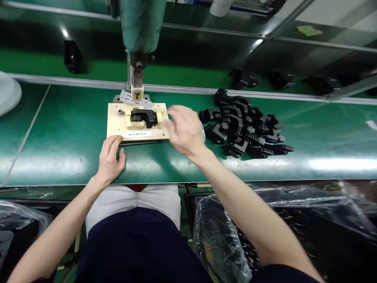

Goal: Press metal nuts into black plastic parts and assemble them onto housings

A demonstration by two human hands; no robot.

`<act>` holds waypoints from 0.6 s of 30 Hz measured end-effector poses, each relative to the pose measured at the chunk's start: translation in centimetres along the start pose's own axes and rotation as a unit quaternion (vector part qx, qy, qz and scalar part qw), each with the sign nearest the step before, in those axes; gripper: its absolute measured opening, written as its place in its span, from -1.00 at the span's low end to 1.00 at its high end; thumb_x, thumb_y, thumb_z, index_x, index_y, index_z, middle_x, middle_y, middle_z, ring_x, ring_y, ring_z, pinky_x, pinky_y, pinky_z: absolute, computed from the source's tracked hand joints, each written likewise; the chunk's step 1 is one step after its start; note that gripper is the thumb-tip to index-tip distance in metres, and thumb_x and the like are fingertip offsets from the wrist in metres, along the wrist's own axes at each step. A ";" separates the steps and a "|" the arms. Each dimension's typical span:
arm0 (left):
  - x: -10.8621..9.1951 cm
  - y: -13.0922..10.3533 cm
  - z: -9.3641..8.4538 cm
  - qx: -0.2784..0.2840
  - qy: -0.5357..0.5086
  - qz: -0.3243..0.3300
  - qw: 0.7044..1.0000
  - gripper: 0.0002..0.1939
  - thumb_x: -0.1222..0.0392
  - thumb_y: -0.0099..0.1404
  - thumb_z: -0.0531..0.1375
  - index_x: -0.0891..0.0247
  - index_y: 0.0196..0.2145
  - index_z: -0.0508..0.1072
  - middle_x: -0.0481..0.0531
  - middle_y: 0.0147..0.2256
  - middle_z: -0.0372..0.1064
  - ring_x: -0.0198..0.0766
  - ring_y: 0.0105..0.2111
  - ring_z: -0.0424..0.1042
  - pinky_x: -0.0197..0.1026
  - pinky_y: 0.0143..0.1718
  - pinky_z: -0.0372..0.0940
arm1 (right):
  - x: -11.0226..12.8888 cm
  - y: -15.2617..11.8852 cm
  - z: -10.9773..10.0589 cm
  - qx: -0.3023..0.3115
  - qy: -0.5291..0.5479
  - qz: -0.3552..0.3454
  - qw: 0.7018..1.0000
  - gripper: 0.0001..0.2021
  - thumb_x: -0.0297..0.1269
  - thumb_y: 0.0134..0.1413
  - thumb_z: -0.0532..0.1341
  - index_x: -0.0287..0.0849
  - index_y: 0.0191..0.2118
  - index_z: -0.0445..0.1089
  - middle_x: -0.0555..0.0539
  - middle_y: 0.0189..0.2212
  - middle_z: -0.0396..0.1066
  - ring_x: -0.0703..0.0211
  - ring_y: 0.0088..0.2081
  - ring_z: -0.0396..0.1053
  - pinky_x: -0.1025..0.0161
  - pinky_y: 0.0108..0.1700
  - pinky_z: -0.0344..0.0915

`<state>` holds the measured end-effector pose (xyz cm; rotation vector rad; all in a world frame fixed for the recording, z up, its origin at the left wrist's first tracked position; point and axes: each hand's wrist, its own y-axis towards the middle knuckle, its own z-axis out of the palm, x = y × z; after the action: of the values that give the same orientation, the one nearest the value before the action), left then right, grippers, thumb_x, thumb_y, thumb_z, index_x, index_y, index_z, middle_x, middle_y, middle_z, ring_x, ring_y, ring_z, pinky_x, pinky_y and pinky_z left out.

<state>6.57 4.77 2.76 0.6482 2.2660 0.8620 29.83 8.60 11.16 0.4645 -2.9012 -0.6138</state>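
A cream fixture plate (114,127) with a printed label lies on the green bench under a press. In its nest sits a black curved plastic part (145,116). My left hand (111,159) rests its fingertips on the plate's front left corner, thumb apart, holding nothing. At the plate's right edge is my right hand (185,127), slightly blurred, with thumb and fingers spread and no part visible between them. The press head (137,82) stands above the back of the plate, beside a grey metal bracket (137,101).
Right of my right hand lies a pile of black parts (235,122). Behind a metal rail (182,90), more black parts (73,57) sit on a green belt. Plastic-lined bins (224,239) stand below the bench edge. A white round object (8,93) is at far left.
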 end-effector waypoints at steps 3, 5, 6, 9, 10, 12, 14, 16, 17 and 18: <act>0.7 -1.2 0.2 0.049 0.036 0.022 0.998 -0.55 0.42 0.19 0.10 0.33 0.07 0.30 0.31 0.01 0.31 0.06 0.07 0.29 0.17 0.11 0.23 | -3.8 -2.1 -1.7 0.111 -0.036 0.156 0.981 -0.64 -0.24 0.26 -0.04 -0.27 -0.25 0.48 -0.25 -0.28 0.50 -0.04 -0.20 0.44 0.11 -0.17 0.30; 0.6 -1.4 0.2 0.038 0.050 -0.001 0.998 -0.55 0.40 0.19 0.11 0.32 0.06 0.31 0.31 0.01 0.32 0.08 0.07 0.29 0.19 0.10 0.21 | -5.6 -2.3 -1.6 0.238 -0.043 0.203 0.949 -0.75 -0.33 0.15 0.07 -0.25 -0.28 0.50 -0.24 -0.30 0.51 -0.09 -0.22 0.44 0.14 -0.24 0.27; 0.5 -1.4 0.2 0.033 0.055 -0.009 0.998 -0.55 0.39 0.18 0.12 0.32 0.05 0.32 0.30 0.00 0.33 0.08 0.06 0.29 0.19 0.09 0.22 | -6.2 -2.2 -1.3 0.279 -0.036 0.209 0.937 -0.79 -0.37 0.08 0.12 -0.24 -0.29 0.51 -0.24 -0.30 0.51 -0.09 -0.22 0.44 0.15 -0.25 0.26; 0.3 -1.0 0.3 0.028 0.057 -0.001 0.998 -0.56 0.39 0.17 0.12 0.31 0.04 0.32 0.30 -0.01 0.34 0.08 0.05 0.30 0.18 0.08 0.23 | -6.7 -1.5 -0.3 0.286 -0.008 0.211 0.934 -0.84 -0.45 -0.05 0.17 -0.24 -0.35 0.51 -0.23 -0.33 0.51 -0.07 -0.23 0.44 0.20 -0.28 0.24; 0.4 -1.0 0.3 0.025 0.053 0.008 0.998 -0.56 0.40 0.17 0.12 0.32 0.04 0.32 0.30 -0.01 0.35 0.07 0.05 0.30 0.16 0.07 0.23 | -6.7 -1.5 -0.1 0.275 0.000 0.212 0.938 -0.84 -0.46 -0.05 0.16 -0.25 -0.36 0.50 -0.22 -0.34 0.51 -0.06 -0.24 0.44 0.21 -0.28 0.24; 0.5 -1.0 0.3 0.020 0.043 0.021 0.999 -0.56 0.42 0.17 0.12 0.33 0.03 0.32 0.29 -0.02 0.36 0.05 0.05 0.31 0.14 0.08 0.25 | -6.8 -1.9 0.1 0.247 0.017 0.215 0.945 -0.85 -0.46 -0.02 0.14 -0.26 -0.37 0.48 -0.21 -0.37 0.50 -0.02 -0.26 0.44 0.21 -0.26 0.24; 0.7 -1.2 0.2 0.020 0.037 0.024 0.999 -0.56 0.42 0.16 0.12 0.32 0.03 0.32 0.28 -0.02 0.37 0.04 0.05 0.31 0.13 0.08 0.25 | -7.2 -2.7 -0.1 0.213 0.033 0.221 0.951 -0.84 -0.43 0.04 0.12 -0.26 -0.36 0.46 -0.17 -0.40 0.49 0.06 -0.32 0.43 0.22 -0.26 0.25; 0.8 -1.3 0.1 0.017 0.035 0.021 0.999 -0.55 0.42 0.15 0.13 0.29 0.02 0.33 0.27 -0.01 0.37 0.04 0.04 0.33 0.15 0.08 0.25 | -7.7 -3.6 -0.3 0.143 0.121 0.253 0.949 -0.87 -0.38 0.05 0.13 -0.26 -0.38 0.43 -0.10 -0.48 0.46 0.14 -0.41 0.39 0.24 -0.31 0.25; 0.8 -1.3 0.1 0.014 0.033 0.020 0.999 -0.55 0.42 0.14 0.14 0.28 0.02 0.33 0.26 -0.01 0.37 0.04 0.04 0.34 0.16 0.08 0.25 | -7.9 -4.0 -0.3 0.099 0.200 0.278 0.934 -0.90 -0.37 0.01 0.16 -0.25 -0.41 0.41 -0.06 -0.53 0.43 0.18 -0.46 0.37 0.26 -0.36 0.24; 0.8 -1.3 0.1 0.010 0.032 0.022 0.999 -0.55 0.42 0.13 0.14 0.27 0.01 0.33 0.26 -0.01 0.37 0.05 0.04 0.34 0.16 0.07 0.26 | -8.2 -4.4 -0.3 0.055 0.286 0.303 0.907 -0.93 -0.38 -0.04 0.19 -0.25 -0.45 0.39 -0.03 -0.58 0.39 0.21 -0.51 0.34 0.27 -0.41 0.23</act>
<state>5.78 4.44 1.43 0.6902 2.3267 0.8943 38.77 7.37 9.02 -0.2295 -2.3175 -0.1693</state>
